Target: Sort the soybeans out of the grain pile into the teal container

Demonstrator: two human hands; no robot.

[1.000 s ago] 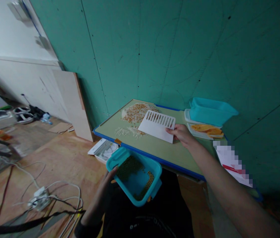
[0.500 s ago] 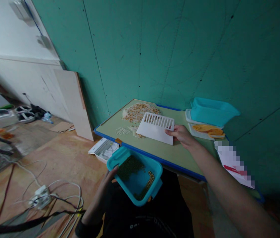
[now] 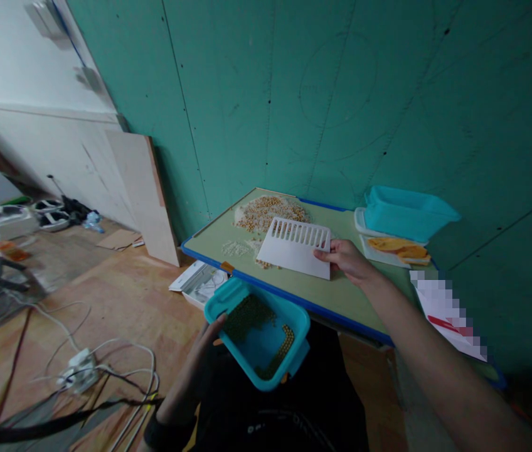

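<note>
My right hand (image 3: 345, 258) grips the right end of a white slotted scraper (image 3: 294, 258), held over the table with its row of slots on the far side. Beyond it lies a heap of mixed pale and orange grains (image 3: 266, 212). A small patch of white grains (image 3: 235, 248) is left of the scraper, and some grains show at its left edge. In my left hand (image 3: 209, 336) is a blue plastic basin (image 3: 301, 314), below the table's front edge, thumb over the rim. Dark green beans (image 3: 250, 317) and a strip of yellowish beans (image 3: 285, 342) lie inside it.
The green-topped table (image 3: 341, 301) has a blue edge. At its right stand another blue basin (image 3: 407, 213), a white tray with orange gloves (image 3: 398, 247) and a white packet (image 3: 447, 314). Cables and a power strip (image 3: 80, 370) lie on the floor, left.
The scraper has shifted slightly nearer the table's front edge and tilted a little. The basin stays in my left hand, almost unmoved. The whole view has shifted slightly.
</note>
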